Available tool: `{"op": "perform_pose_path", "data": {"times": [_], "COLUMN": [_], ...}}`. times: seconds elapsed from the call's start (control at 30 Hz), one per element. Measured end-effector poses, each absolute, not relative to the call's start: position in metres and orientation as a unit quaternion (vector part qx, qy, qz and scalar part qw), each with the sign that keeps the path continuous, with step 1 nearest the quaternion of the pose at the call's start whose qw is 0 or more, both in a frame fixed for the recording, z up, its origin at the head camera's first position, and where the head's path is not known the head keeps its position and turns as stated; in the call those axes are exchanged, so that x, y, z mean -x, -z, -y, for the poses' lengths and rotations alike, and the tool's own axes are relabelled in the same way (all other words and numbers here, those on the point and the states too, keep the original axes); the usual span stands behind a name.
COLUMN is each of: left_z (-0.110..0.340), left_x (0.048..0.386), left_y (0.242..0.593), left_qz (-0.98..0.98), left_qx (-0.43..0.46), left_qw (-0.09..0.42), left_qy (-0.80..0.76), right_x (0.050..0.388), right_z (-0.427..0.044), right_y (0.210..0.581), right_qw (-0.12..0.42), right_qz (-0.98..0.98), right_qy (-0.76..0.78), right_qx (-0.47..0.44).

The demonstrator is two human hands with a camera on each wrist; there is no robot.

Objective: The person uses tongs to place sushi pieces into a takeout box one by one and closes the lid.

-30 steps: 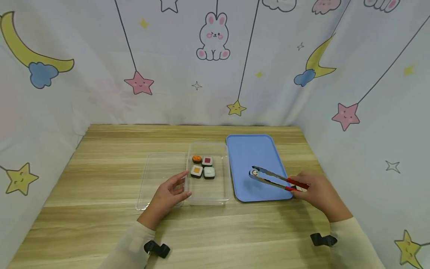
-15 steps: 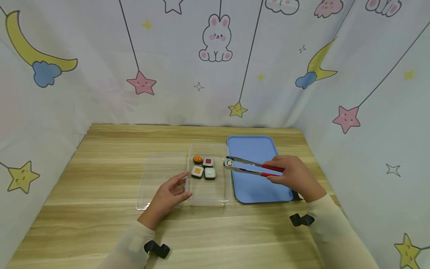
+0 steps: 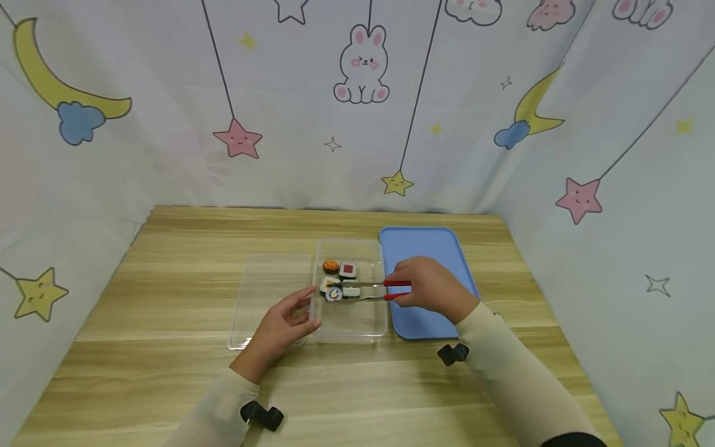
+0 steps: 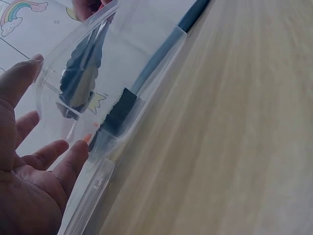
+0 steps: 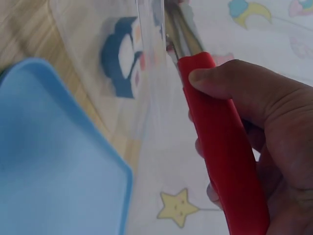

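My right hand (image 3: 432, 287) grips the red handles of metal tongs (image 3: 398, 296), whose tips reach over the clear plastic box (image 3: 349, 323). Pinched in the tips is a small round sushi roll (image 3: 334, 294) with a white face and coloured centre. It is just in front of the yellow-topped sushi piece (image 3: 326, 281); contact cannot be told. Behind lie an orange-topped sushi piece (image 3: 331, 266) and a red-centred one (image 3: 348, 270). A white-topped piece (image 3: 351, 292) is partly hidden by the tongs. My left hand (image 3: 283, 324) touches the box's left side, fingers (image 4: 71, 164) spread and loosely bent.
The box's clear lid (image 3: 251, 298) lies flat on the wooden table (image 3: 184, 298), left of the box. A blue tray (image 3: 416, 239) stands close on the right, partly under my right hand. A patterned curtain (image 3: 290, 167) closes off the back and sides.
My right hand has carried the sushi roll in the tongs leftward, from above the blue tray into the box's area. The left hand has stayed at the box's side.
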State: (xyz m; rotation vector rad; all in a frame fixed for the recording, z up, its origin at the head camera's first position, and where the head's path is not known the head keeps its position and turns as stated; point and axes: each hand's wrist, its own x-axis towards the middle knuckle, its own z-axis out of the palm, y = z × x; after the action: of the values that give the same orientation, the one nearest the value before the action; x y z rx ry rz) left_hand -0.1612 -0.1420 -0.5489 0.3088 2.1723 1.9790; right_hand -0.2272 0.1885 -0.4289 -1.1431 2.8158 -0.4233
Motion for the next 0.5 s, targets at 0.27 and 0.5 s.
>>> {"op": "perform_pose_path", "data": {"times": [0.27,0.5], "left_z": [0.142,0.141], "left_x": [0.160,0.162], "left_y": [0.548,0.551], "left_qz": [-0.737,-0.730], "left_qx": [-0.096,-0.107], "left_qw": [0.096,0.086], "left_qy": [-0.662,-0.670], "right_x": [0.233,0.236], "right_z": [-0.161,-0.148], "right_y": [0.431,0.429], "right_qw": [0.065,0.081], "right_qz": [-0.917,-0.923], "right_qy": [0.076,0.053], "right_qx": [0.385,0.373]}}
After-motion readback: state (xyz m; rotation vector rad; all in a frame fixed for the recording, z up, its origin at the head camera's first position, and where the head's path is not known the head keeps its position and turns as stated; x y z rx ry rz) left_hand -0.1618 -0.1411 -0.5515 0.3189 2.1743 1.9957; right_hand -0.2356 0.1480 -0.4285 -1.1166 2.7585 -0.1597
